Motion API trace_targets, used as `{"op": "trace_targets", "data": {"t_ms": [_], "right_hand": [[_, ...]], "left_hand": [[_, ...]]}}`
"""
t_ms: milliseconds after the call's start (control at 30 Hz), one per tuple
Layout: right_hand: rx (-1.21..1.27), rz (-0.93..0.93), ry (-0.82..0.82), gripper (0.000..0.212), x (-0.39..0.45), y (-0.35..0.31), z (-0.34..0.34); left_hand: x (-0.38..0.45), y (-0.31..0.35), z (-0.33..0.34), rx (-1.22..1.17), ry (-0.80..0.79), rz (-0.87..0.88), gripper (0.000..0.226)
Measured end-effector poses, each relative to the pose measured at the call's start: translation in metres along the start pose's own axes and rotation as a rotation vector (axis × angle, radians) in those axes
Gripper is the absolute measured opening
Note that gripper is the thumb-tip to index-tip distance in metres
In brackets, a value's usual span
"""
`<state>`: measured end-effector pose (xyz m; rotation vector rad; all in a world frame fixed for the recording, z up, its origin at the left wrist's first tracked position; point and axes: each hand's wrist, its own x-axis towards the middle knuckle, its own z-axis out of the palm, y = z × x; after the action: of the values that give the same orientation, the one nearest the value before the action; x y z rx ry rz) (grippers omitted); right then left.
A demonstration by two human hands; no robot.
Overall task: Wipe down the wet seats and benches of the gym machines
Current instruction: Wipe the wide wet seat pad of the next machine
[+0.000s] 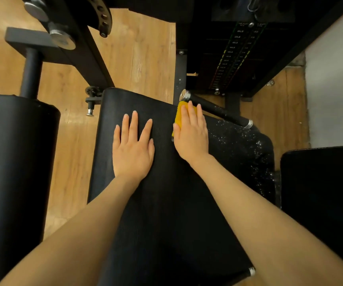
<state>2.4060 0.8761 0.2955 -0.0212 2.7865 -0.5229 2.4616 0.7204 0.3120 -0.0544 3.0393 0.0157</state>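
Black seat pad (166, 182) running lengthwise away, left hand (132, 149) flat, right hand (191, 137) pressing yellow cloth (180, 114)

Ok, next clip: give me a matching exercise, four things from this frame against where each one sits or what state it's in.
Things:
1. left hand
2. yellow cloth
3. water droplets
4. round pad

Places or states:
A. spread over the right part of the seat
B. left of the seat, on a black post
C. flat on the seat, fingers spread, holding nothing
D. pressed under the right hand

Pairs: 1-C, 2-D, 3-A, 4-B
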Motion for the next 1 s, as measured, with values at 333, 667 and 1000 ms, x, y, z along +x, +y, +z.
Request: {"op": "trace_targets", "data": {"t_ms": [333, 667, 1000], "right_hand": [[0.052, 0.119, -0.026, 0.061, -0.166, 0.013, 0.044], [0.000, 0.041, 0.040, 0.057, -0.011, 0.051, 0.002], [0.019, 0.143, -0.007, 0.061, -0.164, 0.044, 0.046]], "left_hand": [[0.000, 0.000, -0.001, 0.007, -0.023, -0.011, 0.053], [0.000, 0.001, 0.001, 0.001, 0.000, 0.003, 0.052], [0.001, 0.000, 0.000, 0.002, -0.002, 0.010, 0.051]]}}
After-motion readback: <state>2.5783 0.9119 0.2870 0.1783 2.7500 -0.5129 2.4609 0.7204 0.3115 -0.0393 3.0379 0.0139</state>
